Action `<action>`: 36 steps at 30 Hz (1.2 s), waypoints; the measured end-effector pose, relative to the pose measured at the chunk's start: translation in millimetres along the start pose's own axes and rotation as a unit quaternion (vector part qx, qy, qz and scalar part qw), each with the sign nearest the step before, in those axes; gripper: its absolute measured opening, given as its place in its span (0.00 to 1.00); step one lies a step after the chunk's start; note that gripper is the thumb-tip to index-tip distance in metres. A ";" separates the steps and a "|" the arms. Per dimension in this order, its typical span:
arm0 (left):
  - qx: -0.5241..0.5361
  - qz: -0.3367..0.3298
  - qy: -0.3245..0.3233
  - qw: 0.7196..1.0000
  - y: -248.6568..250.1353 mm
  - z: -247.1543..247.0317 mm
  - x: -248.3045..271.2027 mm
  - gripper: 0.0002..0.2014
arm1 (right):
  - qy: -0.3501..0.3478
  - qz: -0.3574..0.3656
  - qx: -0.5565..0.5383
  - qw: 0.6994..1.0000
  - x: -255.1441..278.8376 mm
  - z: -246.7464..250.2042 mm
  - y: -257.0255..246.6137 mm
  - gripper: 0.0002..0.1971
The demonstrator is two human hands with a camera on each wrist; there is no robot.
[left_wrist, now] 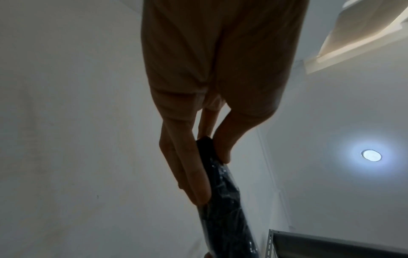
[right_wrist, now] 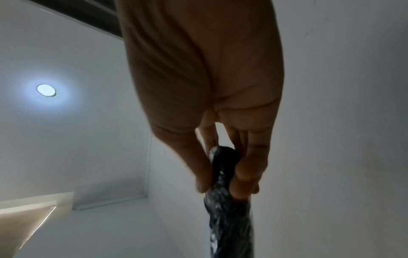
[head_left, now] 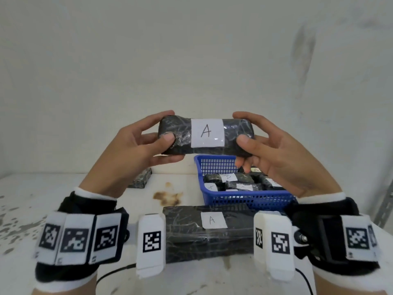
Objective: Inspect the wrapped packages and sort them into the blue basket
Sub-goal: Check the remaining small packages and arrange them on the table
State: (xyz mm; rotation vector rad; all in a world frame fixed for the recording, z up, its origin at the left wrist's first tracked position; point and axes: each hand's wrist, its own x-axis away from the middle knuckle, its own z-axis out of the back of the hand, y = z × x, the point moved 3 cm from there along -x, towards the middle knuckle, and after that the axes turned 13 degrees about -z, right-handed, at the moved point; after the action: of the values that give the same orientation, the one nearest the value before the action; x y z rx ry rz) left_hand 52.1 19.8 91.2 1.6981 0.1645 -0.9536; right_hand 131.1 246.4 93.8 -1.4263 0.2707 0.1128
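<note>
Nearest the camera, a large black wrapped package (head_left: 209, 233) labelled "A" lies flat on the white desk (head_left: 32, 209), just in front of the blue basket (head_left: 244, 200). Raised above the desk, a smaller wrapped package (head_left: 205, 136) with a white "A" label facing the camera is held level between both hands. Left hand (head_left: 131, 145) pinches its left end, thumb in front, fingers behind; right hand (head_left: 274, 150) pinches the right end likewise. Several labelled packages lie inside the basket. Another small package (head_left: 141, 177) rests on the desk behind the left wrist. Brown stain (head_left: 168, 195) marks the desk beside the basket.
</note>
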 end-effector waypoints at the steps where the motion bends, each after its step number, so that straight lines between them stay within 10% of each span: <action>1: -0.004 0.001 -0.003 1.000 0.7 -0.7 0.0 0.28 | 0.006 0.003 0.012 1.000 0.7 -0.3 -1.6 0.28; 36: -0.179 -0.064 -0.001 0.982 -1.9 -21.9 -0.1 0.33 | 0.171 0.076 0.119 0.975 6.3 -27.6 -12.1 0.39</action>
State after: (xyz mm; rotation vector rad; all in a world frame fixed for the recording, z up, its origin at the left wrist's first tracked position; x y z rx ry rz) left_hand 62.1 39.3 90.9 1.3663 0.4236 -0.9553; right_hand 136.8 216.8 100.6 -1.1792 0.6568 -0.0408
